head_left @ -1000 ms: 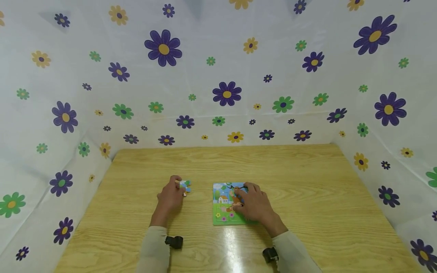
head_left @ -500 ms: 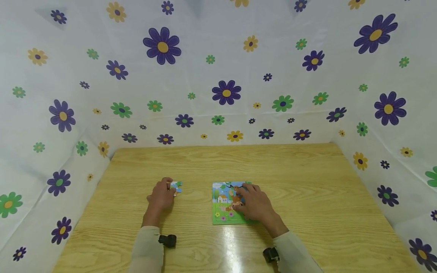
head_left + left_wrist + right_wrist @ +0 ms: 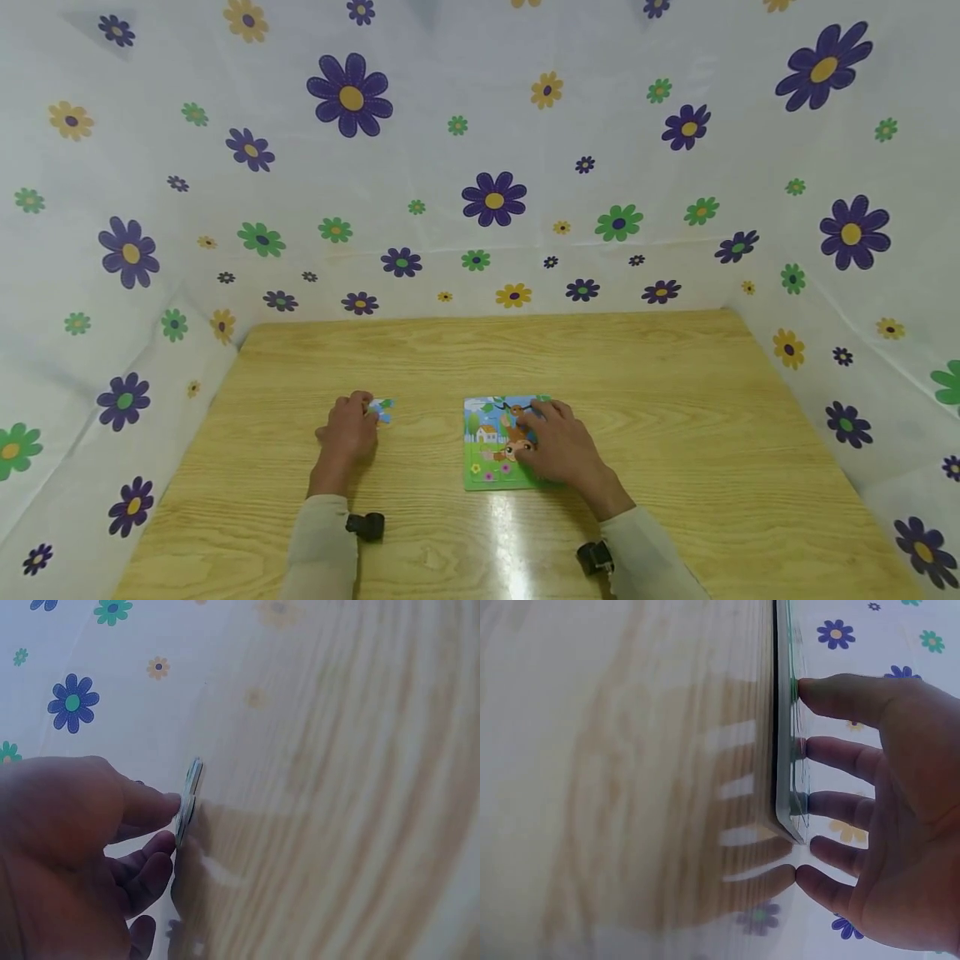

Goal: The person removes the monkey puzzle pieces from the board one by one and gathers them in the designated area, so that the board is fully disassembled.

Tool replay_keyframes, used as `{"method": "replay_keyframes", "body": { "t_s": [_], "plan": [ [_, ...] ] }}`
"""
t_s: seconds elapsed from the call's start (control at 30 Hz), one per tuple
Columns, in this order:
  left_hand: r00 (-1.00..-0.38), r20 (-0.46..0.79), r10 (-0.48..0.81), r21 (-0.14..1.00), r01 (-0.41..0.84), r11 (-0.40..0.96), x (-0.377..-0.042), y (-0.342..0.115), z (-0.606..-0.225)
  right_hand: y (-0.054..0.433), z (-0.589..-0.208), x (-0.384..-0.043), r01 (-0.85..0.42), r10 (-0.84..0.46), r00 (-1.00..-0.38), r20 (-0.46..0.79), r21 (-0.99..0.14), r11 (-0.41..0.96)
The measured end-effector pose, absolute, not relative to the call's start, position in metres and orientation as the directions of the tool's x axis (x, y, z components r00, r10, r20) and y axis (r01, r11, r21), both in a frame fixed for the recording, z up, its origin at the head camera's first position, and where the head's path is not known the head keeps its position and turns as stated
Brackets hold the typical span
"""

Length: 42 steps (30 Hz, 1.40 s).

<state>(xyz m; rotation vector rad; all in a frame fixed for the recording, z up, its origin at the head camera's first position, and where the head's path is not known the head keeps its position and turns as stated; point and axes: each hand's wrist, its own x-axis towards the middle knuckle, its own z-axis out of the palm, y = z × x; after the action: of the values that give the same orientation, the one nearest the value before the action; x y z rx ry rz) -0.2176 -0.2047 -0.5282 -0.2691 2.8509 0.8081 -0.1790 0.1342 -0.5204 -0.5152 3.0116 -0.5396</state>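
Observation:
A square jigsaw puzzle (image 3: 486, 433) lies flat near the middle of the table, printed with a house, flowers and a brown animal. My right hand (image 3: 564, 442) is spread over its right part, hiding that side. In the right wrist view, thumb and fingertips (image 3: 804, 690) touch the puzzle's top, while the little finger's tip reaches the table beyond its edge. To the left, my left hand (image 3: 348, 427) holds blue-and-green jigsaw pieces (image 3: 382, 408) low over the table. The left wrist view has the pieces (image 3: 189, 799) edge-on, slightly tilted, against the thumb tip; how many there are is unclear.
The wooden table (image 3: 637, 358) runs back to a white cloth (image 3: 420, 167) with printed flowers, which also hangs along both sides. Black wrist cameras sit on both sleeves, one at the left wrist (image 3: 366, 526) and one at the right (image 3: 595, 557).
The left hand has moved left, away from the puzzle, with the jigsaw pieces. The right hand stays on the puzzle, its fingers shifting slightly. The head view has tilted a little.

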Motion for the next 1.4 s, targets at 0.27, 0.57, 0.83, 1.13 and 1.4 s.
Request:
{"method": "replay_keyframes", "body": {
  "t_s": [0.27,0.57,0.83,1.13,1.4],
  "plan": [
    [-0.993,-0.086,-0.076,0.593,-0.113,0.798,-0.215,-0.179,-0.534,0.137,-0.521,-0.181,-0.290,-0.315,-0.949,-0.013,-0.353,0.889],
    [-0.999,-0.039,0.009,0.594,-0.016,0.804,-0.213,-0.136,-0.529,0.139,-0.523,-0.181,-0.270,-0.305,-0.952,-0.035,-0.373,0.888],
    [-0.995,-0.006,0.098,0.554,0.078,0.829,-0.211,-0.109,-0.536,0.140,-0.522,-0.180,-0.275,-0.305,-0.952,-0.035,-0.345,0.897],
    [-0.988,0.009,0.154,0.530,0.135,0.837,-0.207,-0.083,-0.535,0.140,-0.520,-0.180,-0.277,-0.307,-0.951,-0.034,-0.349,0.895],
    [-0.984,0.017,0.176,0.508,0.160,0.846,-0.206,-0.072,-0.533,0.139,-0.519,-0.178,-0.273,-0.305,-0.951,-0.041,-0.344,0.898]
  ]
}}
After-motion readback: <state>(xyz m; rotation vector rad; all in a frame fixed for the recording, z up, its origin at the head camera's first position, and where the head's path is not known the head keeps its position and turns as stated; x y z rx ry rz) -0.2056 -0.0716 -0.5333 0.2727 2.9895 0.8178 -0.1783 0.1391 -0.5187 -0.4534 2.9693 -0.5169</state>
